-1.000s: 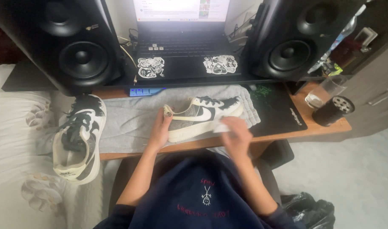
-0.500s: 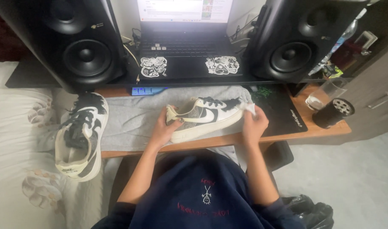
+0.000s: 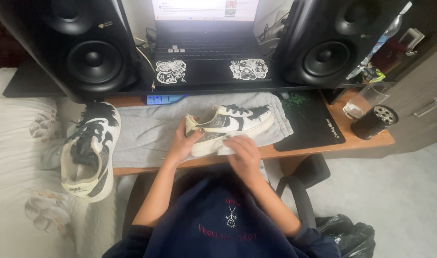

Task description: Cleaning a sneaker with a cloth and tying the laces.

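Wiping the sneaker side with a white wipe under right hand — fingers pressed flat on it. Left hand pinching the toe; second sneaker looking untouched.

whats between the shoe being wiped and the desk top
A grey towel lies spread under the sneaker, covering the wooden desk there, seen in the head view.
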